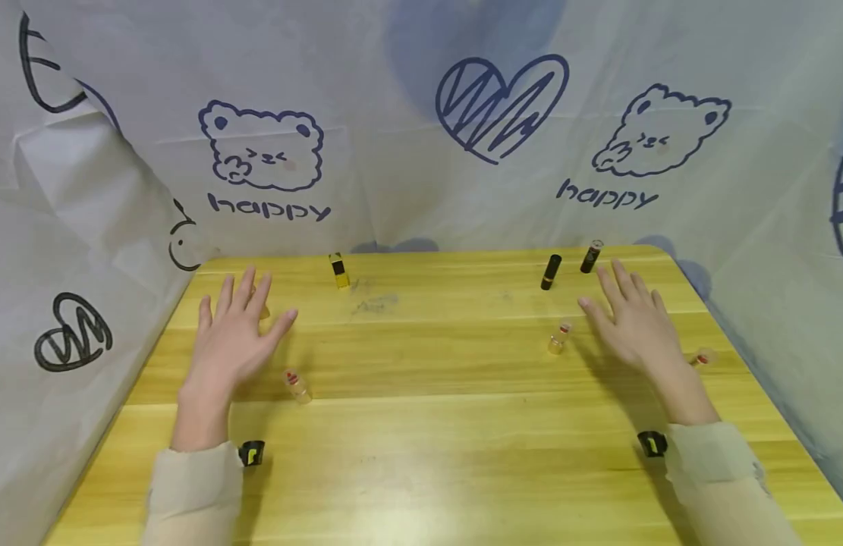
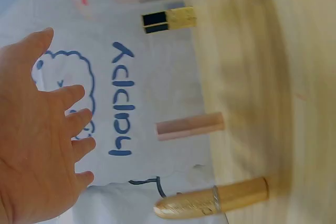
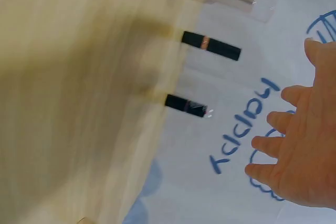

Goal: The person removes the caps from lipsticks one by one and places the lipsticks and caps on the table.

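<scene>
Above the left part of the table my left hand [image 1: 233, 341] hovers with its fingers straight and spread, holding nothing. My right hand [image 1: 633, 322] hovers likewise on the right, also holding nothing. Below the left hand stands a clear-capped lipstick [image 1: 298, 387]. A gold bullet-shaped tube [image 2: 212, 199] and a pinkish tube [image 2: 190, 126] show in the left wrist view; in the head view the left hand mostly hides them. Nearest the right hand are a clear-capped gold lipstick [image 1: 559, 339], a black lipstick [image 1: 550, 271] and a dark clear-topped one [image 1: 591, 256].
A black and gold lipstick [image 1: 338, 271] stands at the back left. Another clear-capped lipstick [image 1: 703, 357], partly hidden by the right wrist, is near the right edge. The wooden table [image 1: 421, 455] meets a white printed cloth [image 1: 387, 174] at the back and sides.
</scene>
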